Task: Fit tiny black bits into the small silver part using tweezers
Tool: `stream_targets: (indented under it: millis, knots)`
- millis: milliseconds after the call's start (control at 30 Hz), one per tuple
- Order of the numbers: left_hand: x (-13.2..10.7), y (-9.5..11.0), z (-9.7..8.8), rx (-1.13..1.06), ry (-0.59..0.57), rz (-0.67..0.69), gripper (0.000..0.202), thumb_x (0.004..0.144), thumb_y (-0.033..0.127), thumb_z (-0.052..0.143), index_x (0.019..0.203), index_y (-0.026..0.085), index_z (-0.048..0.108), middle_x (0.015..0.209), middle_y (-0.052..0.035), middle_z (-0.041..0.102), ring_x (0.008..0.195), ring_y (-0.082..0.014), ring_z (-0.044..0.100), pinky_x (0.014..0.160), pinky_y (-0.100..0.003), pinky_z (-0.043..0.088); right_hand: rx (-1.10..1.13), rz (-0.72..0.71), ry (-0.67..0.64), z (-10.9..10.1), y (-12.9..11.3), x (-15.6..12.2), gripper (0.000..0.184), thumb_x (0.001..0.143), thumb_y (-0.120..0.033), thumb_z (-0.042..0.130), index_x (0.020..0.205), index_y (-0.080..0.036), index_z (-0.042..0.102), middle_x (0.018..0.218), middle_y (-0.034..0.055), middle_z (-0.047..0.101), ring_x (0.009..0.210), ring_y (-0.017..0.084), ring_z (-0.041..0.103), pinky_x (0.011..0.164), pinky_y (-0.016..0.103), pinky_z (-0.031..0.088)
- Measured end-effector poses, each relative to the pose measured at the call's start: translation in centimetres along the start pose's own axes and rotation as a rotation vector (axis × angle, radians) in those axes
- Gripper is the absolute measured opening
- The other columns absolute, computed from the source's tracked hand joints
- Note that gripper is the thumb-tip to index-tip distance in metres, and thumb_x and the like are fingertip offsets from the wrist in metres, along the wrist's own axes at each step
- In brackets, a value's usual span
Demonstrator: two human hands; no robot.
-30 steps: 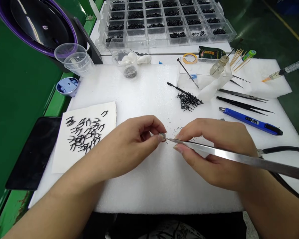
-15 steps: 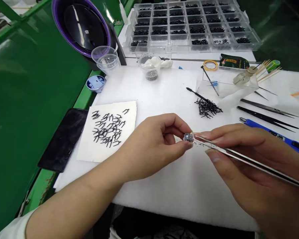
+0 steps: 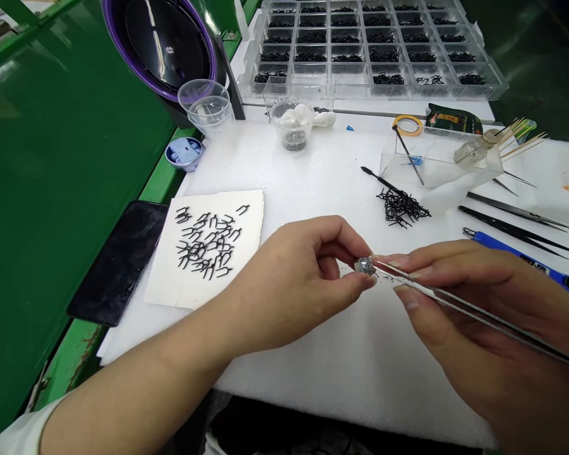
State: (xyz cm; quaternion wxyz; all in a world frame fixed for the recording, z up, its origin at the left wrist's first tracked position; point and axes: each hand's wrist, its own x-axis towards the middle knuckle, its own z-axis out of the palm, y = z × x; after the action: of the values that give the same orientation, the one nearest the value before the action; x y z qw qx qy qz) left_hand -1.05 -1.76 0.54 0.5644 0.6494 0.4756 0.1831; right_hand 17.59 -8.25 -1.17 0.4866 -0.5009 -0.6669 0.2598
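Between the thumb and forefinger of my left hand point(image 3: 294, 284) is a small shiny silvery piece point(image 3: 365, 265), too small to name more exactly. My right hand point(image 3: 483, 316) pinches a pair of metal tweezers point(image 3: 448, 300). The tips of the tweezers reach the right side of the silvery piece; whether they grip any part of it I cannot tell. Tiny dark specks lie on the white table top point(image 3: 322, 373) just behind the tips. Left of my left hand, a white card point(image 3: 164, 278) bears many small black forked pieces point(image 3: 203, 246).
A heap of black pieces point(image 3: 403, 207) lies beyond my hands. More tweezers point(image 3: 507, 230) and a blue pen-like tool point(image 3: 512, 251) are at right. A compartment box point(image 3: 313, 88) stands at the back, with plastic cups point(image 3: 206, 110) and a purple-rimmed fan point(image 3: 165, 47) left. A dark tablet point(image 3: 116, 265) lies at the left edge.
The view has shifted slightly. The silvery piece has turned a little in my left fingers, and the tweezer tips stay at its right side.
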Motion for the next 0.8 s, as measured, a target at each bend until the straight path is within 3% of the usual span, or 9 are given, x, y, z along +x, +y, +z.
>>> stream_targets:
  millis: [800]
  knots:
    - [-0.01,0.07,0.02,0.05,0.007,-0.007,0.01,0.083,0.033,0.068,0.087,0.024,0.066,0.067,0.0029,0.065,0.06,-0.0129,0.058,0.054,-0.027,0.046,-0.062,-0.021,-0.03,-0.2,0.01,0.1,0.027,0.076,-0.002,0.072,0.096,-0.02,0.068,0.103,0.0026,0.075,0.097,0.018,0.072,0.082,0.028,0.062]
